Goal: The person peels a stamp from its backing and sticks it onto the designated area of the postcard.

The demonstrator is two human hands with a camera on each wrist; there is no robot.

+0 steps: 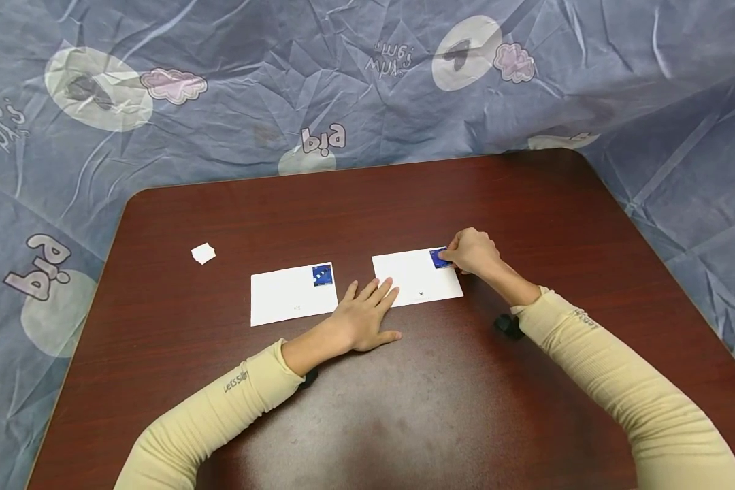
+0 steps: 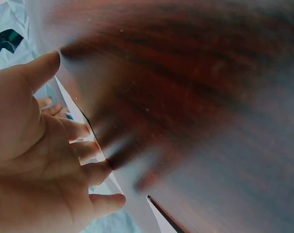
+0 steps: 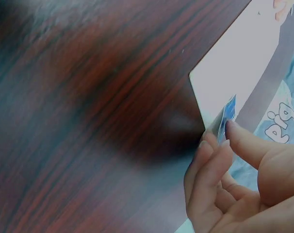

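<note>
My right hand (image 1: 474, 253) pinches a blue stamp (image 1: 436, 258) at the upper right corner of a white envelope (image 1: 401, 274). In the right wrist view the stamp (image 3: 229, 110) stands tilted between thumb and fingers, over the edge of the envelope (image 3: 234, 63). My left hand (image 1: 363, 320) lies palm down with spread fingers, its fingertips on that envelope's lower left corner. To its left is another white envelope (image 1: 282, 296) bearing a blue stamp (image 1: 322, 275) in its upper right corner. The left wrist view shows the left palm (image 2: 40, 141) with nothing held.
A small white scrap of paper (image 1: 203, 254) lies on the brown table (image 1: 269, 218), left of the envelopes. Behind the table hangs a wrinkled blue patterned cloth (image 1: 233, 95). Dark wrist devices (image 1: 508, 327) sit under the sleeves.
</note>
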